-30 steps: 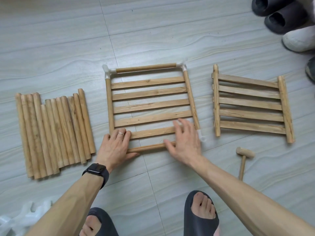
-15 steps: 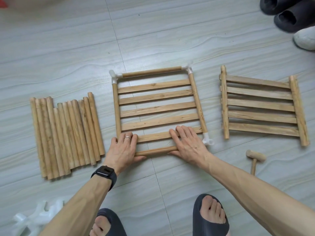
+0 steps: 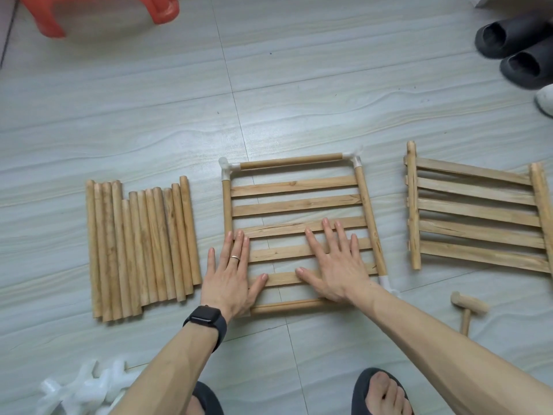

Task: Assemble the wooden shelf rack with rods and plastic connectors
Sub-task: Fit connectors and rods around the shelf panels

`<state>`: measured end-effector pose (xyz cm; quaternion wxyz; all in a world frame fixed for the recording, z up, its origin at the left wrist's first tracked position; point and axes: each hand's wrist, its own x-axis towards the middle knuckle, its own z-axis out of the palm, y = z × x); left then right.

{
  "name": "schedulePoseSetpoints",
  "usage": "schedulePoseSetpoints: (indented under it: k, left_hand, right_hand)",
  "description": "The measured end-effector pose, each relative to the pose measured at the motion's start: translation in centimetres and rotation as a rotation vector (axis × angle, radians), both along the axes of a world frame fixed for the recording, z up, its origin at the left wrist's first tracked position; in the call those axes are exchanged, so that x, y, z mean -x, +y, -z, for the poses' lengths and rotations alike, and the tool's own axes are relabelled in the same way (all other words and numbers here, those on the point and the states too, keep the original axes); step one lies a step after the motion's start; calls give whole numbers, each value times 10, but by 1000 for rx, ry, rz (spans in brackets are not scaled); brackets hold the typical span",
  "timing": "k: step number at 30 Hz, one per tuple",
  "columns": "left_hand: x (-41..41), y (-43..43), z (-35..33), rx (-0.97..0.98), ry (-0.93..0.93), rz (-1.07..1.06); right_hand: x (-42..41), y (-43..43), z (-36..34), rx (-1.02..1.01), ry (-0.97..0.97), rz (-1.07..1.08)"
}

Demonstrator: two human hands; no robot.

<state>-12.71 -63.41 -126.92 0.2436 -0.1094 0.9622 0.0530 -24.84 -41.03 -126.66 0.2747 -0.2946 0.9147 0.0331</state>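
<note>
The half-built shelf panel [image 3: 299,211] lies flat on the floor, in the middle of the tiled stretch in front of the person; five slats run across it between two side rods, and a rod closes each end. White plastic connectors sit on its far left corner [image 3: 226,169], its far right corner [image 3: 354,158] and its near right corner [image 3: 386,283]; the near left corner is hidden under the left hand [image 3: 230,277]. That hand lies flat with straight fingers over the left side rod and slat ends, gripping nothing, thumb on the nearest slat; it wears a ring [image 3: 234,258], and a dark watch [image 3: 206,317] sits on the wrist. The right hand [image 3: 332,265] is flat too, fingers spread across the slats nearer the person, grasping nothing; just behind its wrist lies the near rod [image 3: 287,305].

Towards the left side of the floor a row of loose rods [image 3: 140,247] lies side by side; towards the right side a second slatted panel [image 3: 478,214] lies flat, with a small wooden mallet [image 3: 468,308] just nearer the person. Spare white connectors [image 3: 83,390] are heaped at the near left; a red stool [image 3: 98,13] stands at the far left, dark slippers [image 3: 514,46] at the far right.
</note>
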Motion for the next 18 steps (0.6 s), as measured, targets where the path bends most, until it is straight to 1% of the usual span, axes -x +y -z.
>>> schedulePoseSetpoints:
  k: [2,8,12,14,18]
  left_hand:
    - [0,0,2,9,-47,7]
    - [5,6,4,79,-126,22]
    - [14,5,-6,117,-185,41]
    - [21,6,-15,118,-181,40]
    - [29,12,-33,118,-178,68]
  right_hand:
    - [-1,3,5,-60,-30,-34]
    - [-1,2,6,-133,-61,-42]
    - [7,-7,0,-231,-88,-45]
    - [13,-13,-8,-278,-85,-61]
    - [9,-18,-26,-304,-41,-115]
